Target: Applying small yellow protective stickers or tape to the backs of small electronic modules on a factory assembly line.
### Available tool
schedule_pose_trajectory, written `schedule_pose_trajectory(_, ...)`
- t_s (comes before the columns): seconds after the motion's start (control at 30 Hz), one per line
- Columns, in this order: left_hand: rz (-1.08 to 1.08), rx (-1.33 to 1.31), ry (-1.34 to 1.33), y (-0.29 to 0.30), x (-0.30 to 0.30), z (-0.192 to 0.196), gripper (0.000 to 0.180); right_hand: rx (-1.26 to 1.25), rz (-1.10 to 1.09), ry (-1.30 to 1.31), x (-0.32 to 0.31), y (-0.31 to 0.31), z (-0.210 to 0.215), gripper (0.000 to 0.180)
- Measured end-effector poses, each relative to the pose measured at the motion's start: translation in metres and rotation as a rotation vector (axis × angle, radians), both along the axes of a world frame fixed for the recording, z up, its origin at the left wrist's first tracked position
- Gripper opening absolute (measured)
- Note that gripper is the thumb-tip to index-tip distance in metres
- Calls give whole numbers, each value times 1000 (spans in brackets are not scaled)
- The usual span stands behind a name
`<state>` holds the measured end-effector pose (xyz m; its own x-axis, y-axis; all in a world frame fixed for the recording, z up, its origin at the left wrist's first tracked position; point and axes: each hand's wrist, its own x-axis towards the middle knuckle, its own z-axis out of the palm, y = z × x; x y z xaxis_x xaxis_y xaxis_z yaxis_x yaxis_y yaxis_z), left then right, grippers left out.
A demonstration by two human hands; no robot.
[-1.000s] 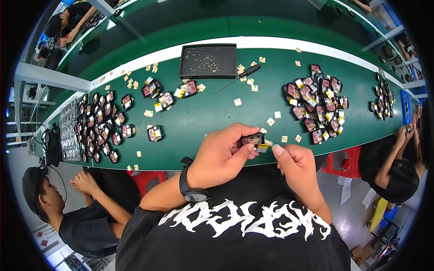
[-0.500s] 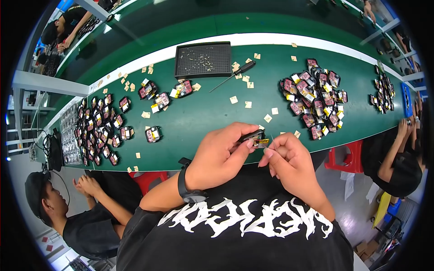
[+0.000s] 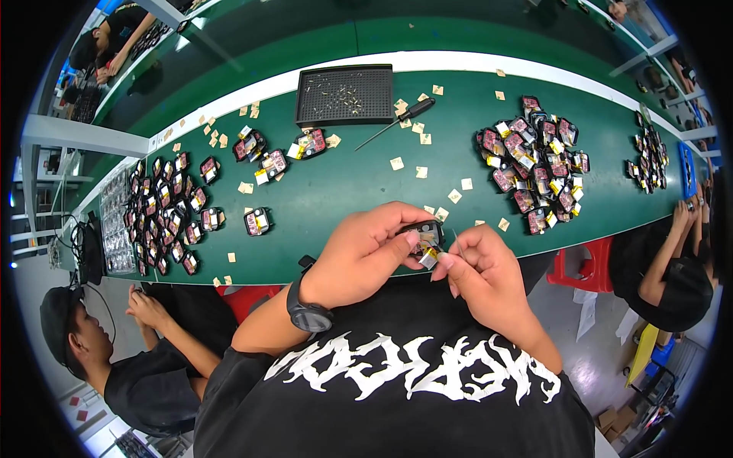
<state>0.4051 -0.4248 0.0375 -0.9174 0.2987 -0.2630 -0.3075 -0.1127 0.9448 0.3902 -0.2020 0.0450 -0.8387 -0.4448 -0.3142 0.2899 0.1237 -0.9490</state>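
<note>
Listing, head view, clock positions taken from the held unit. Left hand [image 3: 363, 256]: one, fingers closed around a small black-cased unit [image 3: 429, 227], held above the near edge of the green table [image 3: 343, 191]; a white-and-yellow pouch [image 3: 429, 259] shows at the unit's six o'clock. Right hand [image 3: 491, 273]: one, at four o'clock, thumb and finger pinching a thin slender item [image 3: 456, 239], kind too small to tell. Similar units: large cluster [image 3: 534, 169] at two o'clock; another cluster [image 3: 164, 214], far out at nine; single unit [image 3: 258, 221], nearer, also at nine. Black tray [image 3: 380, 90]: eleven o'clock, containing small metallic pieces [image 3: 343, 99]. Screwdriver [image 3: 417, 109]: dark-handled, just beside the tray.
</note>
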Motion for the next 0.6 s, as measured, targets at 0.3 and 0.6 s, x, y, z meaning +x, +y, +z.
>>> schedule_pose_trajectory(0.3,70,187,-104,7,2,2,36,65,6,363,0,0,3,27)
schedule_pose_trajectory(0.6,148,128,-75,17,1,-2,30,277,-49,865,-2,-9,-11,21)
